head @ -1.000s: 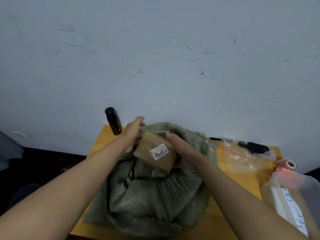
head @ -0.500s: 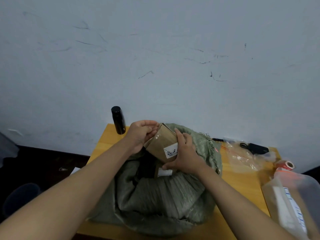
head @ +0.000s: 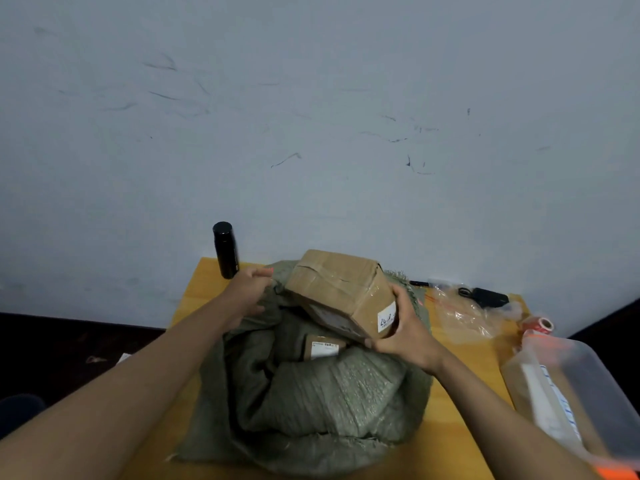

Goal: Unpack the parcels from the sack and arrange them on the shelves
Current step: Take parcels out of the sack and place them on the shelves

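A green woven sack (head: 322, 403) lies slumped on the wooden table (head: 460, 403), its mouth facing away from me. My right hand (head: 403, 329) grips the near right end of a taped brown cardboard parcel (head: 337, 289) with a white label, held tilted above the sack's mouth. My left hand (head: 247, 294) holds the sack's rim on the left, fingers curled on the fabric, just clear of the parcel. A second labelled parcel (head: 323, 348) shows inside the sack below the lifted one. No shelves are in view.
A black bottle (head: 225, 250) stands at the table's back left corner. Clear plastic bags (head: 460, 315), a black cable (head: 485, 296) and a roll of red tape (head: 538, 325) lie at the right. A translucent plastic bin (head: 581, 386) sits at the near right. A grey wall is behind.
The parcel has risen out of the sack's mouth and shifted right in my right hand. My left hand let go of the parcel and moved to the sack's rim.
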